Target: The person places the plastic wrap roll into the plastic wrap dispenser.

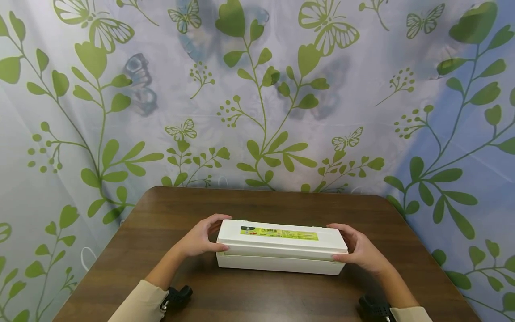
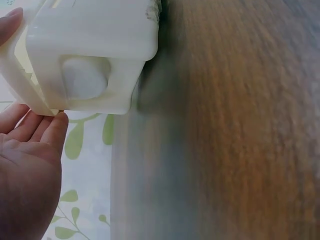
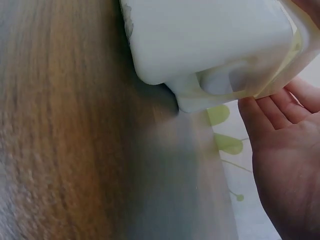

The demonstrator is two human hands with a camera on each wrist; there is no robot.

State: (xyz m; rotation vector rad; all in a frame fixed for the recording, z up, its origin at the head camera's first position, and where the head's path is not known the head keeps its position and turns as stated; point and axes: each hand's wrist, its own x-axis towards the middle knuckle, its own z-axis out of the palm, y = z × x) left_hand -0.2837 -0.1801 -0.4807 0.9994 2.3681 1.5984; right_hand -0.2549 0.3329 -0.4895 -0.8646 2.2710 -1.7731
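A long white plastic box (image 1: pixel 281 264) lies crosswise on the brown table, its white lid (image 1: pixel 330 241) bearing a green and yellow label (image 1: pixel 279 233). My left hand (image 1: pixel 197 239) grips the lid's left end, thumb on the near edge and fingers at the far side. At the opposite end, my right hand (image 1: pixel 360 251) holds the lid the same way. Both wrist views show a narrow wedge-shaped gap between lid and box body. A rounded recess marks each end of the body (image 2: pixel 92 40). What the box contains is hidden.
The brown wooden table (image 1: pixel 257 299) has its far edge against a hanging curtain (image 1: pixel 257 112) printed with green leaves and butterflies. Black devices sit on the left wrist (image 1: pixel 177 297) and right wrist (image 1: pixel 374 307).
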